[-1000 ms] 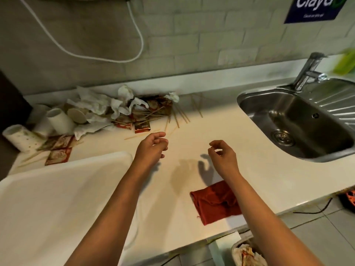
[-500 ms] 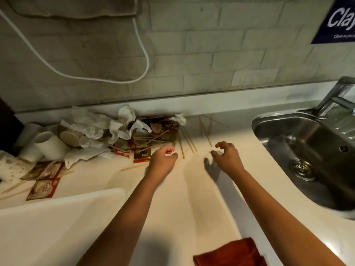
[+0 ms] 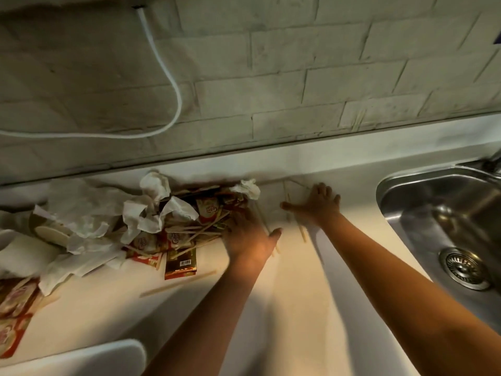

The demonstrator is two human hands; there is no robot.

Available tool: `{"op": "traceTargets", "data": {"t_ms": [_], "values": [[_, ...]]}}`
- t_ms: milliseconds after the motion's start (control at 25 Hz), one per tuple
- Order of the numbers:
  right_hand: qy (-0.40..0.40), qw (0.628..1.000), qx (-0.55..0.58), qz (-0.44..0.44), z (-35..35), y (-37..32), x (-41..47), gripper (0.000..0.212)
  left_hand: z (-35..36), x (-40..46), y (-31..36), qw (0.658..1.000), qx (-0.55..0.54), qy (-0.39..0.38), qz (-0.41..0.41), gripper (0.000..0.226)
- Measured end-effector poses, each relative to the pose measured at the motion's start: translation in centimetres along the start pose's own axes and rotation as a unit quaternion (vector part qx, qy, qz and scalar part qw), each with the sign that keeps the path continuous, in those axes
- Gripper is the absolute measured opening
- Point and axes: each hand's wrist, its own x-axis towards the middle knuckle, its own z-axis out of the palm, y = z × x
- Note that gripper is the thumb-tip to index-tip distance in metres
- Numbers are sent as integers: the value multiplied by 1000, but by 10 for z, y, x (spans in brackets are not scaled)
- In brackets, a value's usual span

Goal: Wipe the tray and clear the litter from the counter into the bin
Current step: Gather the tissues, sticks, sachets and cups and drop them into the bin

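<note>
A heap of litter lies at the back of the white counter (image 3: 271,308): crumpled tissues (image 3: 151,210), red and brown sachets (image 3: 180,263) and several wooden stir sticks (image 3: 195,233). My left hand (image 3: 249,237) lies flat with spread fingers against the heap's right edge, over some sticks. My right hand (image 3: 317,203) rests open, palm down, on loose sticks (image 3: 301,233) by the back wall. A corner of the white tray (image 3: 89,358) shows at the bottom left.
Paper cups (image 3: 51,233) lie at the far left among the tissues. More sachets (image 3: 16,302) sit at the left edge. A steel sink (image 3: 447,226) with its drain is at the right. One stir stick (image 3: 176,283) lies alone in front of the heap.
Both hands reached further back and opened flat, the left onto the heap's edge, the right onto the loose sticks. The view moved closer, and the red cloth dropped out of sight.
</note>
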Motion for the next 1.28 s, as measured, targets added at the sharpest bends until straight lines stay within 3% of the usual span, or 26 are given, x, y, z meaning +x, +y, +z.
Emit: {"op": "traceTargets", "data": {"t_ms": [120,240,320,480,680,1080,1280], "values": [[20,996,-7,-85,14,-11,-7,103,6,5,-10,999,13,31,22,66],[105,988,33,-110,23,-20,-24,45,8,7,-27,997,-18,50,54,41],[137,985,40,-98,27,-24,-35,23,7,6,-39,995,-51,58,70,37],[132,989,-15,-70,30,-32,-47,23,2,-3,-49,994,-18,61,90,40],[61,993,-77,-60,28,-41,-49,32,-3,-11,-46,996,8,57,68,35],[27,996,-70,-58,32,-42,-61,35,-6,-16,-36,997,64,26,45,28],[43,999,17,-2,33,-42,-76,31,-10,-13,-35,997,62,14,53,26]]}}
